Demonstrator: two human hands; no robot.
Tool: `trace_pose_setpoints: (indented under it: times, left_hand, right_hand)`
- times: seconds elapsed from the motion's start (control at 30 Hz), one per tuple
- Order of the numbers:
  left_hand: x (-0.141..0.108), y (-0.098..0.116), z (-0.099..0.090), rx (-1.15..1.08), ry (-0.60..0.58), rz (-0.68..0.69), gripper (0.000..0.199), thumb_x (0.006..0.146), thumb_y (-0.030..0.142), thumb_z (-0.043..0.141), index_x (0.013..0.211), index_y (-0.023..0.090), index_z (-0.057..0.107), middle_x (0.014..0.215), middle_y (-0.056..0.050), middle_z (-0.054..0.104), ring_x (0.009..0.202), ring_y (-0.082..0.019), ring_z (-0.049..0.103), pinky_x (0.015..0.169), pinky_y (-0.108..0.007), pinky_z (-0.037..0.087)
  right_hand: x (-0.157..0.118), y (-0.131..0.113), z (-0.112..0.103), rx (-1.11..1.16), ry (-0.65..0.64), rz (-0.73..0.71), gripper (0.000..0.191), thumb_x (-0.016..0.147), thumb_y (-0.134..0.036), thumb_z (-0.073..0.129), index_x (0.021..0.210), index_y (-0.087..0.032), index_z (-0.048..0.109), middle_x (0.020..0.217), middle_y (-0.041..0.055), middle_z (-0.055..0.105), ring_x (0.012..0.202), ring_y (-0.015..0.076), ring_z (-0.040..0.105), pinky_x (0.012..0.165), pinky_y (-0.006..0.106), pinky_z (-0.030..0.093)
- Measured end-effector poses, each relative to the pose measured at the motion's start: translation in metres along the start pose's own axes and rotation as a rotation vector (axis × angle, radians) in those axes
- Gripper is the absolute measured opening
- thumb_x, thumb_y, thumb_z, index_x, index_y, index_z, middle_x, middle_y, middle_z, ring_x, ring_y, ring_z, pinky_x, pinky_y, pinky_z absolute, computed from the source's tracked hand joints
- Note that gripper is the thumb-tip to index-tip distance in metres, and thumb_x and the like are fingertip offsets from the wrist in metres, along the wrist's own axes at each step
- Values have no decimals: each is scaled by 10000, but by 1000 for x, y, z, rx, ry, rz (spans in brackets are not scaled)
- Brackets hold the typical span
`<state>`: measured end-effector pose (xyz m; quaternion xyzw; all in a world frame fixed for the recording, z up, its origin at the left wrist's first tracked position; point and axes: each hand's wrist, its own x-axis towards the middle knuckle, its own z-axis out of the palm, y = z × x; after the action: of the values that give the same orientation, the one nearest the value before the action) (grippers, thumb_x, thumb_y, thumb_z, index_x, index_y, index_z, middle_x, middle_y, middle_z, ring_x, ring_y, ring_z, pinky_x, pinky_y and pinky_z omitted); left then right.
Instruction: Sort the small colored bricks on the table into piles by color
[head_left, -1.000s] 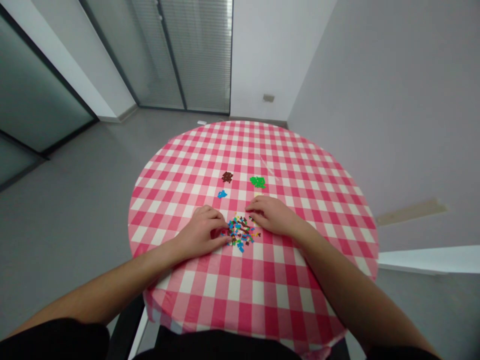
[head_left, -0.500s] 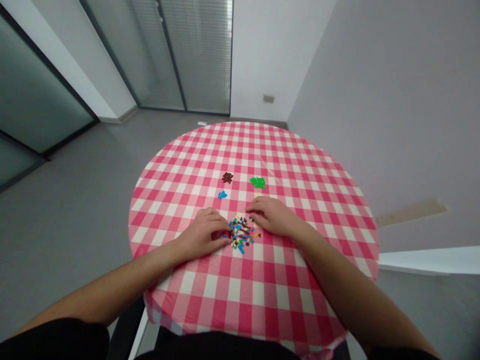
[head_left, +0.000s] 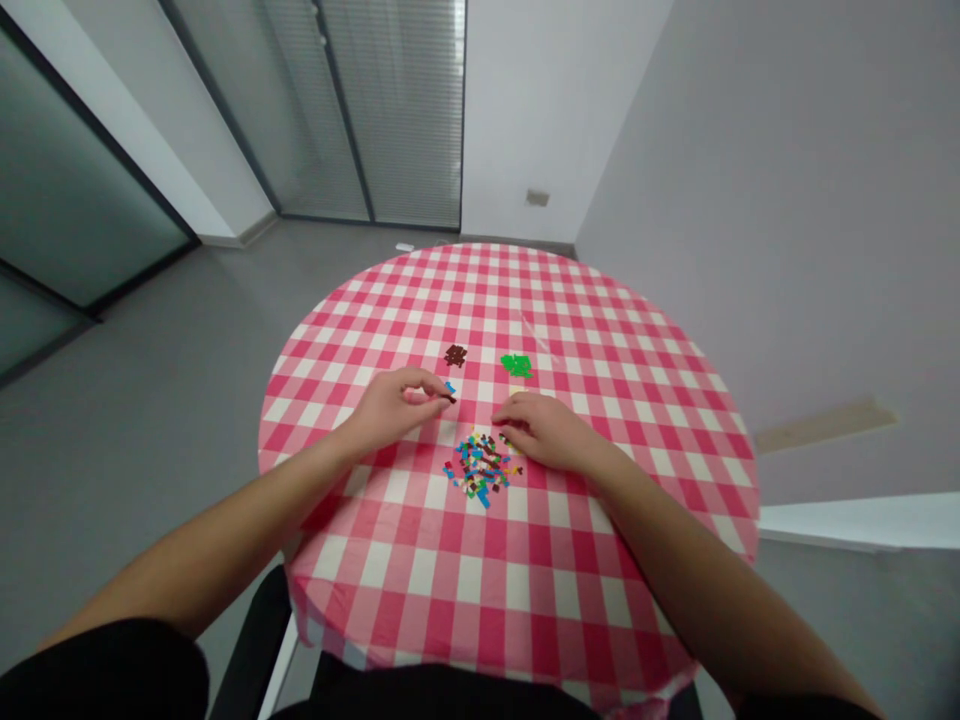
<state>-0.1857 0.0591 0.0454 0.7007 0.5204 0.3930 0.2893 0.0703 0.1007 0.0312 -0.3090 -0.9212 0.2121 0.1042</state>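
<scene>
My left hand (head_left: pixel 394 408) is closed in a pinch on a small dark brown building brick (head_left: pixel 448 398), held just in front of the little blue brick pile (head_left: pixel 450 386), which it partly covers. My right hand (head_left: pixel 546 430) rests on the table at the right of the mixed brick pile (head_left: pixel 480 465), fingers bent and apart, with no brick visible in them. Blue, brown, green, white, yellow and red pieces lie jumbled in that pile. Farther back sit a brown brick pile (head_left: pixel 454 355) and a green brick pile (head_left: pixel 517 366).
A red-and-white checked cloth (head_left: pixel 480 300) covers the round table. Something pale yellow (head_left: pixel 517 390) lies just beyond my right hand, partly hidden. A dark chair part (head_left: pixel 259 640) is at the near left edge. Walls and glass partitions stand beyond the table.
My left hand has moved away from the mixed pile, forward and slightly left, carrying a brown brick toward the blue and brown piles. My right hand has stayed in place.
</scene>
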Motion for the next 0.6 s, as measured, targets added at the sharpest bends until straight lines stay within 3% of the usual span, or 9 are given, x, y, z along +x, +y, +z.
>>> trace_pose_setpoints:
  times: [0.23,0.37,0.6]
  left_hand:
    - [58,-50,-1,-84,189,-175,178,769,313,673,825,148,713,813,-69,742,734,-192,673,676,-302,522]
    - [62,-67,4,128,246,-176,172,765,317,655,823,174,730,822,-49,744,755,-201,663,683,-300,503]
    - [61,-73,5,359,192,-49,157,795,322,631,791,203,733,828,-60,726,776,-214,642,719,-328,471]
  right_hand:
    - [0,1,0,14,7,4,227,863,-147,557,1031,-167,710,1031,99,706,958,214,632,841,346,487]
    - [1,1,-2,9,-7,9,230,857,-134,558,1026,-173,709,1030,96,708,961,213,631,846,349,483]
    - [0,0,-3,14,0,3,213,865,-138,562,1017,-175,707,1024,88,707,962,205,629,848,340,488]
